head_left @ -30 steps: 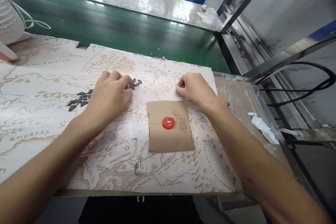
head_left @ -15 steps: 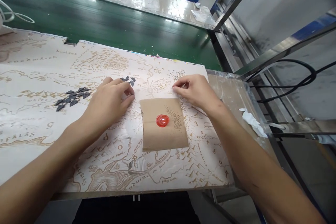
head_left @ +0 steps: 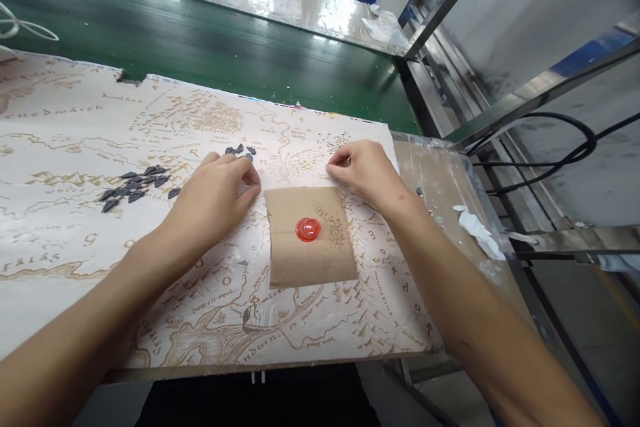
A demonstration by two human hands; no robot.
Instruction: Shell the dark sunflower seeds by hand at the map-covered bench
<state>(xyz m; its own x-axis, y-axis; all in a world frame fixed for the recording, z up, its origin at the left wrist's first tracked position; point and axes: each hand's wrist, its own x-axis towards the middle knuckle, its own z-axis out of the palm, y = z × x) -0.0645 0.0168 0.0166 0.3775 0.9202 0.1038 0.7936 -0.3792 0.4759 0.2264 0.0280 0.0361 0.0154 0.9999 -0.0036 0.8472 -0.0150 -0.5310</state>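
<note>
The left hand (head_left: 215,193) lies knuckles-up on the map sheet (head_left: 75,133). Its fingers are curled in, with the thumb drawn against the forefinger. Whether anything is nipped between them I cannot tell. A few small dark pieces (head_left: 240,149) lie just above those fingertips in the frame, almost touching them. They are flat, pointed and shaped like arrowheads. This hand is plainly the nearer one to them. A bigger scatter of the same pieces (head_left: 133,187) lies well off to the left.

The right hand (head_left: 370,170) is right of centre, thumb and forefinger pressed together low on the sheet. What they pinch, if anything, is too small to tell.

Between and just below the two hands lies a brown paper envelope (head_left: 310,260), flat and matte, its long axis running top to bottom of the frame. A glossy round red seal (head_left: 308,229) sits near its middle.

The sheet is pale, printed with tan map lines and lettering. It covers most of the tabletop (head_left: 440,173), which shows bare and scuffed at the right edge. A crumpled white scrap (head_left: 477,230) lies there. A shiny green belt (head_left: 200,47) crosses the upper frame, and a black cable (head_left: 593,140) loops at the right.
</note>
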